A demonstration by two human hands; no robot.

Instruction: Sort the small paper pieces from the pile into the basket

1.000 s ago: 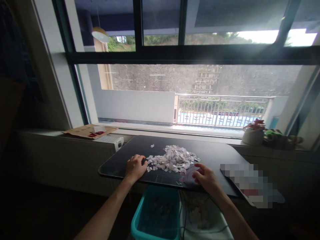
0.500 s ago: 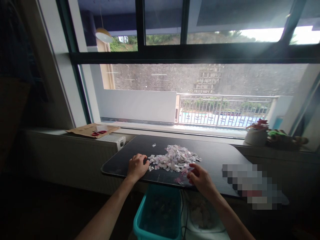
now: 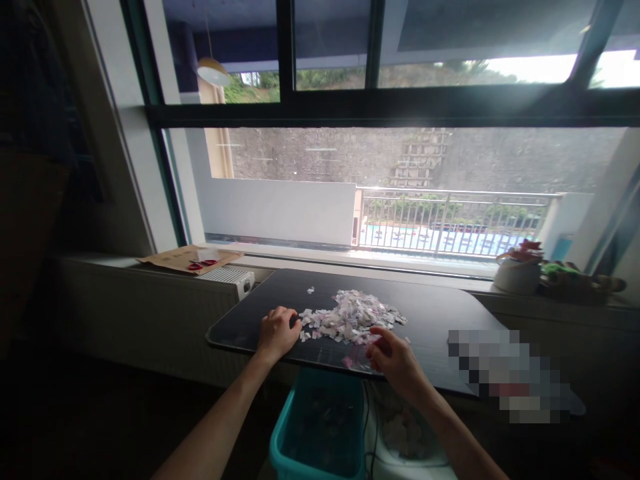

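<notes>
A heap of small cut paper scraps (image 3: pixel 357 313), white with some pinkish ones, lies on the dark table (image 3: pixel 430 320). My left hand (image 3: pixel 279 331) rests on the table at the heap's left end, its fingers curled. A dark spot shows between its thumb and forefinger; whether that is a thing or a gap I cannot tell. My right hand (image 3: pixel 395 358) is at the heap's near side, forefinger stretched out and the other fingers loosely bent, with nothing plainly held. Pinkish scraps (image 3: pixel 350 362) lie blurred by the table's near edge, left of these fingers.
Below the near edge stands a teal bin (image 3: pixel 281 433), beside a pale container (image 3: pixel 407 437) and dark cables. A blurred-out item (image 3: pixel 515 373) covers the table's right end. Red-handled scissors (image 3: pixel 203 265) lie on brown paper (image 3: pixel 167 259) on the sill. A white pot (image 3: pixel 517 275) stands right.
My right hand has shifted left and slightly nearer the table edge, along the pinkish scraps. My left hand stays almost where it was. The whole view has swung a little.
</notes>
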